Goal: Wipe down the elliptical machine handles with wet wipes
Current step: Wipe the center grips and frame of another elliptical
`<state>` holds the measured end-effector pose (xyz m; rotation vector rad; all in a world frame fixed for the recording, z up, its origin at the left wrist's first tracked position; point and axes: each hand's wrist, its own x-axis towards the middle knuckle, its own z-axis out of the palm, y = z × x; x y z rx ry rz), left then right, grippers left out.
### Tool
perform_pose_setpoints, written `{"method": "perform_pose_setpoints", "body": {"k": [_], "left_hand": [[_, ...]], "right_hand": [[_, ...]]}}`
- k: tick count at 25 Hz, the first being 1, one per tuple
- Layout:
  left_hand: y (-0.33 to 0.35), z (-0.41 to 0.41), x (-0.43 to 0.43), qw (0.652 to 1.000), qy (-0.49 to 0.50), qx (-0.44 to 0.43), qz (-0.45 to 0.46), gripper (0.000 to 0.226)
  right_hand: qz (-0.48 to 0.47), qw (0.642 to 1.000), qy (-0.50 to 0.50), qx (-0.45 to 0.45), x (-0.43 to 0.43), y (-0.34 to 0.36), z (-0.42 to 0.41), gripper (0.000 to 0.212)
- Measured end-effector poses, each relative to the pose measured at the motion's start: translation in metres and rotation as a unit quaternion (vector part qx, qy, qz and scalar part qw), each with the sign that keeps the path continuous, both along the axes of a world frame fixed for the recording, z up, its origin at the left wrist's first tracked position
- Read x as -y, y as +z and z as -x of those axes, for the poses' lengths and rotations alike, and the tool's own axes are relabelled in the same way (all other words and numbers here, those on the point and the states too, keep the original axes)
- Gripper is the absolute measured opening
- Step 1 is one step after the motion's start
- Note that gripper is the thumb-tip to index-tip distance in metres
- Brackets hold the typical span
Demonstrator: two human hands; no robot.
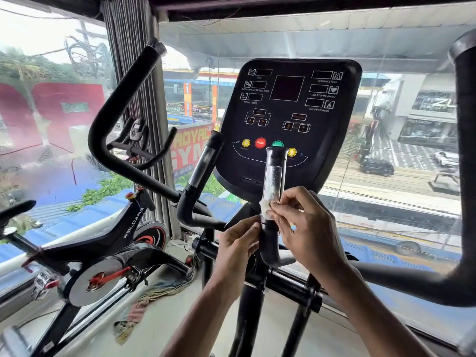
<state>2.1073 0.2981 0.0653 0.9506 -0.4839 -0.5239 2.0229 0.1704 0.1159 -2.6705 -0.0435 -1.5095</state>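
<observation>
The elliptical's right inner handle [275, 173] stands upright below the console, black with a metal sensor strip. My right hand [301, 222] pinches a small white wet wipe [265, 205] against the strip's lower end. My left hand [238, 243] curls round the black stem of the same handle just below the wipe. The left inner handle [204, 161] stands untouched to the left. The long left swing handle [116, 109] curves up at the left, and the right swing handle [466, 124] rises at the far right edge.
The black console [291, 119] with coloured buttons is right behind the handle. A spin bike [103, 243] stands at the left by the glass wall. Cloth rags [144, 302] lie on the floor beneath it. A curtain [139, 99] hangs behind the left swing handle.
</observation>
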Motion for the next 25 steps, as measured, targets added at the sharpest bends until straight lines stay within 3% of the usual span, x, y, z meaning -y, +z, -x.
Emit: {"method": "perform_pose_setpoints", "body": {"k": [4, 8, 11, 13, 15, 19, 23, 25], "left_hand": [[0.001, 0.003, -0.001, 1.0, 0.0, 0.003, 0.001, 0.025], [0.003, 0.006, -0.001, 0.999, 0.026, 0.01, -0.025, 0.026], [0.006, 0.01, -0.003, 0.999, 0.025, 0.0, -0.024, 0.024], [0.008, 0.012, -0.003, 0.999, 0.026, 0.0, -0.034, 0.024], [0.007, 0.012, -0.002, 0.999, 0.029, -0.004, -0.045, 0.025], [0.006, 0.012, -0.001, 0.998, 0.035, -0.011, -0.051, 0.023], [0.008, 0.014, -0.003, 0.997, 0.032, 0.007, -0.072, 0.024], [0.009, 0.015, -0.004, 0.997, 0.03, 0.006, -0.071, 0.023]], "right_hand": [[0.057, 0.998, -0.014, -0.019, -0.006, 0.002, 0.001, 0.016], [0.004, 1.0, -0.012, -0.002, -0.007, 0.018, -0.004, 0.031], [0.043, 0.998, 0.012, -0.048, -0.007, 0.009, -0.002, 0.018], [0.031, 0.999, -0.018, -0.022, -0.001, 0.013, -0.004, 0.014], [0.008, 0.999, -0.043, 0.014, -0.001, 0.022, -0.009, 0.015], [0.058, 0.998, -0.014, -0.035, -0.007, 0.013, -0.008, 0.019], [0.004, 0.998, -0.057, 0.031, -0.001, 0.025, -0.017, 0.015], [0.032, 0.998, -0.05, 0.022, -0.005, 0.021, -0.019, 0.017]]}}
